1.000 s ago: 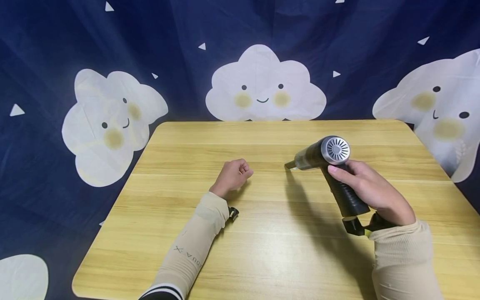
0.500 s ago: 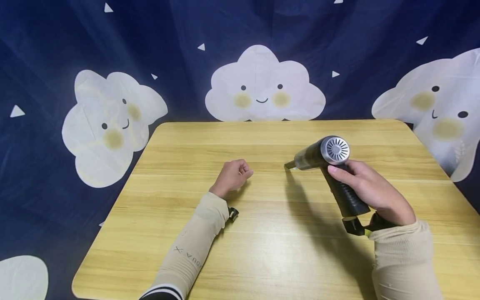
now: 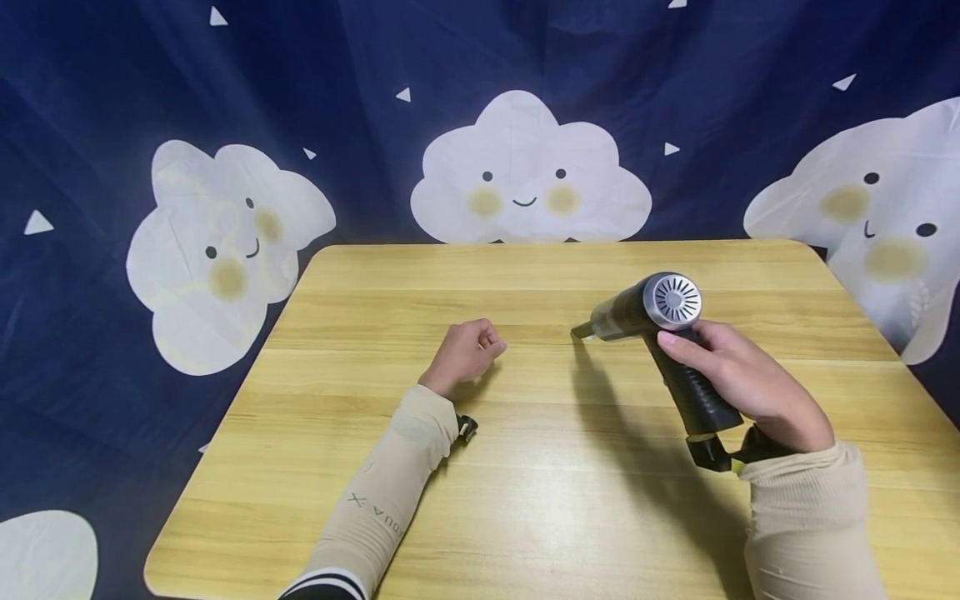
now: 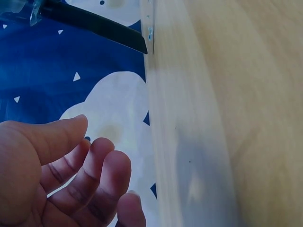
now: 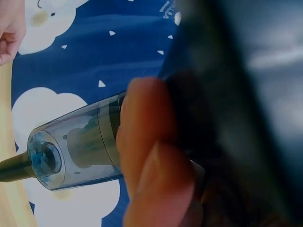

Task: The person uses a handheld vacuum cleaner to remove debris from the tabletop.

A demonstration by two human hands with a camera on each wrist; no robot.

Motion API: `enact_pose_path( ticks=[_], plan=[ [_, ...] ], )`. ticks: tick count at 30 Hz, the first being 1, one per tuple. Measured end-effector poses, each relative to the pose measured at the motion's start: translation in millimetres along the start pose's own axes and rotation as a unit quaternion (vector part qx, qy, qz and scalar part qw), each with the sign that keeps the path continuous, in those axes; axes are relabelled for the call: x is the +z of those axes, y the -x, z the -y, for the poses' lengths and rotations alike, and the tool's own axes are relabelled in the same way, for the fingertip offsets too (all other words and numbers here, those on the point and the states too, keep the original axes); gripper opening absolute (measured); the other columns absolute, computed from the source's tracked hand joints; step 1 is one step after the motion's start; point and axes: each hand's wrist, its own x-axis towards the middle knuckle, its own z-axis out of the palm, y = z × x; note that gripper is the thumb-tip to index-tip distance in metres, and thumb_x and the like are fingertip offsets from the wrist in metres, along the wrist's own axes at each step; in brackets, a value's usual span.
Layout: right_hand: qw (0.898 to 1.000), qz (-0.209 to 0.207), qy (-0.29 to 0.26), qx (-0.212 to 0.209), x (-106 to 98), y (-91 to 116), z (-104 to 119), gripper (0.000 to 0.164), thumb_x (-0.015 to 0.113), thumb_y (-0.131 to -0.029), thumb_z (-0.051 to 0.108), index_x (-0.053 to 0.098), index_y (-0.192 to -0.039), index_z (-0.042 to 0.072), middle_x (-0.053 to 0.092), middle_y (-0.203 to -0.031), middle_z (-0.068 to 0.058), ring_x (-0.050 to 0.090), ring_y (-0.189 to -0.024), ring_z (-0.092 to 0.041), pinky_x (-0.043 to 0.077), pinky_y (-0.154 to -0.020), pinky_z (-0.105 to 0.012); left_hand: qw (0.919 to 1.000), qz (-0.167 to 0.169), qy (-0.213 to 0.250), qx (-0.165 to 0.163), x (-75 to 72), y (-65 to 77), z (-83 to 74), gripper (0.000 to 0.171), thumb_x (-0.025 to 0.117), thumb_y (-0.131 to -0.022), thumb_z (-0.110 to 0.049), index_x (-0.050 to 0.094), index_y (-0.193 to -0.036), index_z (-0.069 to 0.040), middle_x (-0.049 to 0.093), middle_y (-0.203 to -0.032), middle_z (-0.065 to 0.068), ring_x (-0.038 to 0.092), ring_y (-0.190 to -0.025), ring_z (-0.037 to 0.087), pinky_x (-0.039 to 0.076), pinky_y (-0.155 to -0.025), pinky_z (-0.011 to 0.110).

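Note:
My right hand point(image 3: 750, 375) grips the black handle of a handheld vacuum cleaner point(image 3: 626, 313), thumb near the top of the handle. The vacuum slants down to the left, its narrow dark nozzle point(image 3: 581, 331) with the tip right at the tabletop. In the right wrist view, bluish scraps point(image 5: 45, 156) show inside the clear dust cup point(image 5: 78, 142). Small light-blue specks point(image 4: 150, 33) lie by the nozzle tip in the left wrist view. Left of the nozzle, my left hand point(image 3: 462, 354) holds nothing, its fingers loosely curled over the table.
A light wooden table point(image 3: 525, 500) with rounded corners spreads under both arms. Behind it hangs a dark blue curtain point(image 3: 360, 50) printed with smiling white clouds and small triangles. Cameras are strapped at both wrists, the left camera point(image 3: 467, 428) close above the wood.
The vacuum cleaner and my right hand have shifted very slightly to the right. My left hand has stayed in place.

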Motion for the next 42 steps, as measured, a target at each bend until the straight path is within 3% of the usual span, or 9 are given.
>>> enact_pose_path(
  ticks=[42],
  plan=[
    [1.0, -0.001, 0.014, -0.004, -3.2, 2.4, 1.0, 0.037, 0.04, -0.103, 0.031, 0.05, -0.108, -0.005, 0.053, -0.08, -0.015, 0.058, -0.062, -0.023, 0.051, -0.057, -0.035, 1.0, -0.002, 0.007, 0.0, 1.2, -0.1, 0.7, 0.016, 0.064, -0.091, -0.024, 0.059, -0.08, -0.013, 0.062, -0.075, 0.001, 0.056, -0.065, 0.016, 0.047, -0.063, 0.031]
  ],
)
